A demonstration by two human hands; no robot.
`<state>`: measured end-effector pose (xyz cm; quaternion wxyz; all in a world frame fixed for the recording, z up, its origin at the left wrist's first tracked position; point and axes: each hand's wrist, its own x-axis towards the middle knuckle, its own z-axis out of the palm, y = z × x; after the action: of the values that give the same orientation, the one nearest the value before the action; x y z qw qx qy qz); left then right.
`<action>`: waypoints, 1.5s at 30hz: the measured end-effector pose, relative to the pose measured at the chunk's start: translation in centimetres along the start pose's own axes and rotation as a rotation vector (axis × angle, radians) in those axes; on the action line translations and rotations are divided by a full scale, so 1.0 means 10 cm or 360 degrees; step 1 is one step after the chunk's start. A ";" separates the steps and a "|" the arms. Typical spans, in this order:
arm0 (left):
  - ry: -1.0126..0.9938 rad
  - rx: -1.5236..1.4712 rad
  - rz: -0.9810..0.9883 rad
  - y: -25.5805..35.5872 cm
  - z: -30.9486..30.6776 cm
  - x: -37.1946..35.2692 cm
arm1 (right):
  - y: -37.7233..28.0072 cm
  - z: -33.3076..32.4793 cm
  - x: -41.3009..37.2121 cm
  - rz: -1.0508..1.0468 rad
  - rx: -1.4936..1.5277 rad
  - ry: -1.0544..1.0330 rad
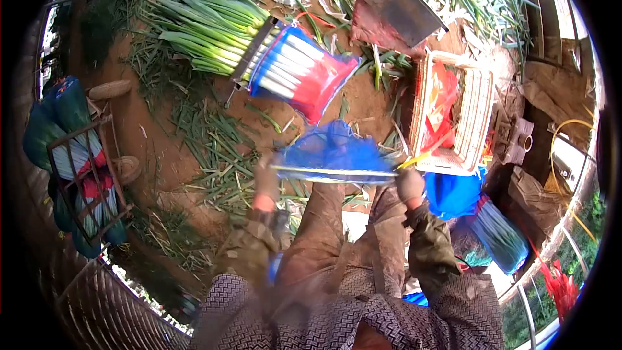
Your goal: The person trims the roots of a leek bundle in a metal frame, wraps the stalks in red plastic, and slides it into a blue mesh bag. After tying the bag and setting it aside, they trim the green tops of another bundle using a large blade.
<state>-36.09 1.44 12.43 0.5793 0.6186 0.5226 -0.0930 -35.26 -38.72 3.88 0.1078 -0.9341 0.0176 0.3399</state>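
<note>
Overall: seen from above, a person in muddy sleeves stands on brown earth strewn with green leaves.
Far left: a dark metal wire frame stands over stacked blue net bags.
Upper left: a bundle of long green onions lies on the ground, its white ends tucked into a blue, white and red striped sack.
Left hand: the left hand is blurred, with its fingers curled closed on the left end of the bag.
Centre: a blue mesh bag is stretched flat between both hands, above the knees and just below the striped sack.
Right hand: the right hand has its fingers closed on the bag's right end.
Upper right: a rusty flat metal blade lies among the leaves.
Right: a white slatted plastic basket, holding red and yellow material, sits just beside the right hand.
Lower right: a filled blue net sack lies near the right elbow.
</note>
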 end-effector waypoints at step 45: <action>-0.0372 0.1383 0.2067 1.64 0.51 -0.64 | -2.24 -2.31 -0.64 -0.0906 0.0718 0.0755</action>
<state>-24.05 -2.55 25.58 0.2752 0.9571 -0.0905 0.0036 -23.19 -22.07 29.43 0.3916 -0.9070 -0.1426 0.0600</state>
